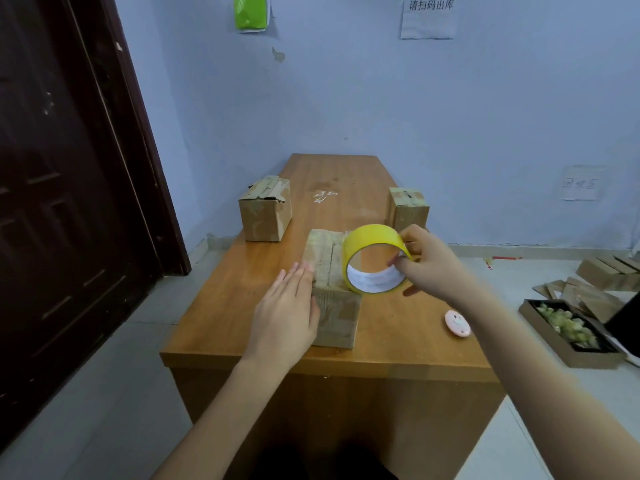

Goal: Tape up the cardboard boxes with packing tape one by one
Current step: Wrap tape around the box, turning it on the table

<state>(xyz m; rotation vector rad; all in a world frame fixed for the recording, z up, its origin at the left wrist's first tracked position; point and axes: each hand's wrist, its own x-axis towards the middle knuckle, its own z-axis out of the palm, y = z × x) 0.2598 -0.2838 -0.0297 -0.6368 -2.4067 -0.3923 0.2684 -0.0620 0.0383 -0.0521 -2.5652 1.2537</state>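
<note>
Yellow tape roll (375, 258) sits pinched in the right hand (427, 263), fingers curled through its core and thumb over the rim, held against the right edge of the near cardboard box (331, 289). The left hand (287, 311) lies flat, fingers straight, against the box's left side. If that flat hand gives, the light box could slide or turn as tape pulls off, laying the strip crooked; the loose end may also fold onto itself. Two more boxes (266, 211) (408, 208) wait farther back on the wooden table (242, 306), beside a small pink object (458, 323). Blue walls, a dark door (69, 202), scrap cardboard on the floor.
</note>
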